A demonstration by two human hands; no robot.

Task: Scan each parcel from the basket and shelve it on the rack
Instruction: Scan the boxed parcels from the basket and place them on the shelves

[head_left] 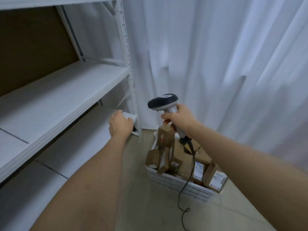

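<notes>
Nearest, a white slatted basket [176, 182] stands on the floor, filled with brown cardboard parcels [183, 162] bearing printed labels. They look light, stiff and dry; a grasp across two opposite faces, label kept exposed, seems best. Above it, the right hand [179, 119] wraps a corded barcode scanner [164, 103] by its handle. Farther left, the left hand [120, 125] curls over a small white parcel [130, 116] on the white rack [70, 100], at the lower shelf's right end.
</notes>
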